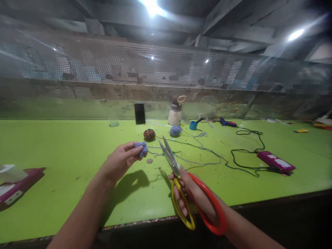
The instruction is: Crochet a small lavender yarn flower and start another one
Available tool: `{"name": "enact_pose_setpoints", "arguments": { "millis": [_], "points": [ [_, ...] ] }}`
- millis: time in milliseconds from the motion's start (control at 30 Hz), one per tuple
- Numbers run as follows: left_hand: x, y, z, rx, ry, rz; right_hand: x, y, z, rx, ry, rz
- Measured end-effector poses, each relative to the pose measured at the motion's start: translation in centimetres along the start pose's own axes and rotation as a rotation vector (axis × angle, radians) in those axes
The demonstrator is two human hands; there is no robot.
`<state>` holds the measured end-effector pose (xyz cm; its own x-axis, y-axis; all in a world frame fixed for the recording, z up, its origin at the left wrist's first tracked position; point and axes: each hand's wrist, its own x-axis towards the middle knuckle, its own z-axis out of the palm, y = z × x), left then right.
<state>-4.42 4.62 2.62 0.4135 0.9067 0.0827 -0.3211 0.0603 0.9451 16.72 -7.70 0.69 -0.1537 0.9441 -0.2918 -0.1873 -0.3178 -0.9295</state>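
Pinched between the thumb and fingers of my left hand (123, 157) is a small purple crocheted piece (141, 149). From it a strand of purple yarn runs right, toward the scissor blades. My right hand (193, 190) grips a large pair of scissors (171, 157) with one red and one yellow handle. Their blades are slightly apart and point up and away from me, near the strand; whether they touch it I cannot tell. Beyond the hands lie a ball of purple yarn (175, 131) and a dark multicoloured yarn ball (149, 135).
On the green table (77, 138) stand a phone (140, 113), a bottle (175, 116) and a small blue pot (193, 125). A blue glue gun (228, 122) lies behind a purple power strip (276, 162) and its black cord. Another purple strip (18, 188) is at left. A perforated screen (116, 65) rises behind.
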Motion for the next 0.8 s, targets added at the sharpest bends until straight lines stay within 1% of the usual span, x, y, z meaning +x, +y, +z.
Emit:
{"name": "enact_pose_setpoints", "arguments": {
  "millis": [133, 367, 567, 700, 800],
  "points": [
    [0.0, 0.0, -0.2, 0.027, -0.002, -0.015, 0.2, 0.1, -0.2, -0.035, 0.011, -0.013],
    [0.1, -0.1, -0.8, 0.014, 0.031, -0.004, 0.7, 0.1, -0.3, -0.016, 0.041, 0.032],
    [0.2, 0.3, -1.2, 0.005, 0.094, 0.026, 0.8, 0.2, -0.5, -0.003, 0.052, 0.056],
    [0.2, 0.7, -1.8, 0.06, 0.116, 0.027, 0.9, 0.0, -0.6, 0.035, 0.044, 0.055],
    [0.6, 1.2, -2.7, 0.142, 0.13, -0.019, 1.2, -0.2, -0.8, 0.014, 0.018, 0.056]
  ]
}}
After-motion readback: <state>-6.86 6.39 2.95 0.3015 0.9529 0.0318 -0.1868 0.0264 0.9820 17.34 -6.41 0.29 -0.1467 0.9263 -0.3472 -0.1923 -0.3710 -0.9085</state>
